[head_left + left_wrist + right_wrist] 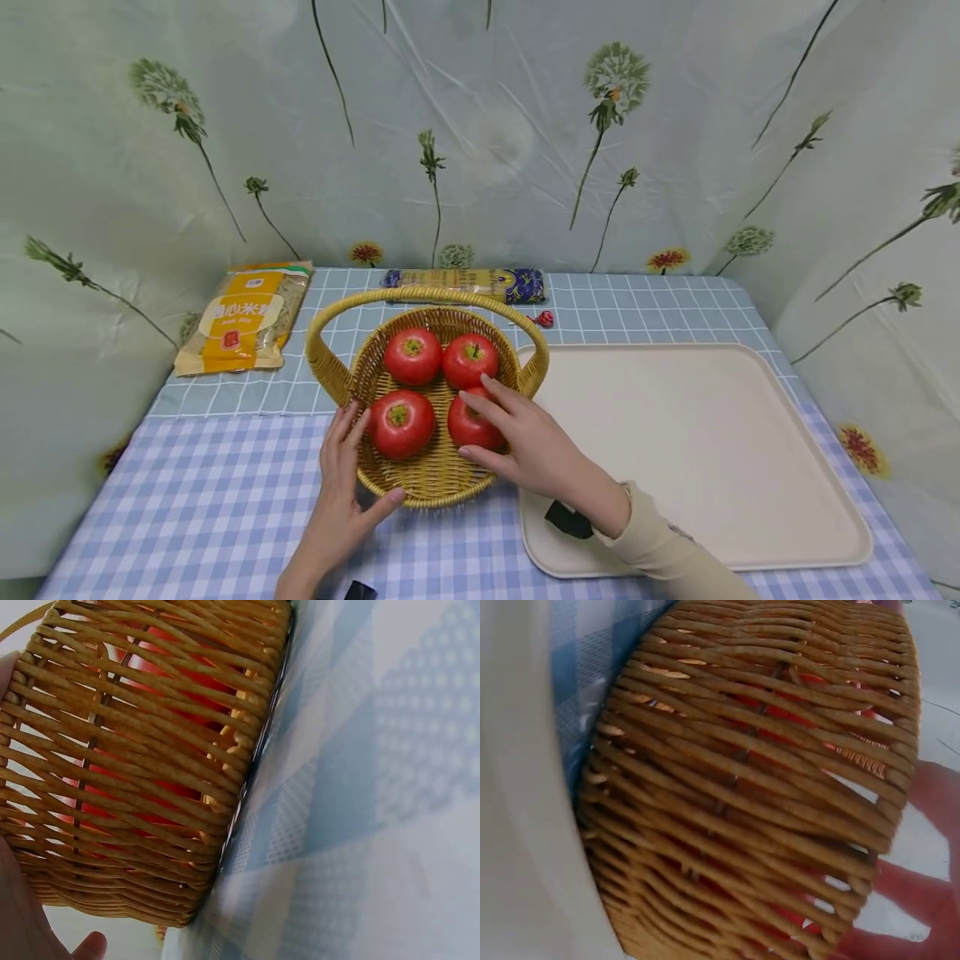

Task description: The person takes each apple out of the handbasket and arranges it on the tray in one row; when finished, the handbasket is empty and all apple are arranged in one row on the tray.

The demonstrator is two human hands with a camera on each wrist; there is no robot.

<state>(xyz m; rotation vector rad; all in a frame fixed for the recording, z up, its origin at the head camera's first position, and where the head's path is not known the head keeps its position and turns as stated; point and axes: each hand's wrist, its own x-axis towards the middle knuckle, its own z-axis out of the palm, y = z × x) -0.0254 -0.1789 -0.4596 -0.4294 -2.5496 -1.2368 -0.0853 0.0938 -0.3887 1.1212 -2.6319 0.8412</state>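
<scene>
A round woven basket with an arched handle stands in the middle of the head view, holding several red apples. My left hand is at the basket's left front side, its fingers extended along the rim and the thumb spread toward the front. My right hand reaches over the right rim, fingers spread above and around the lower right apple; whether they press on it is unclear. In the right wrist view, fingers show past the rim, and the basket's weave hides most of the fruit.
A large beige tray lies right of the basket, under my right forearm. A yellow bag of grain lies at the back left. Behind the basket are a long patterned packet and a small red wrapped item. Checked cloth covers the table.
</scene>
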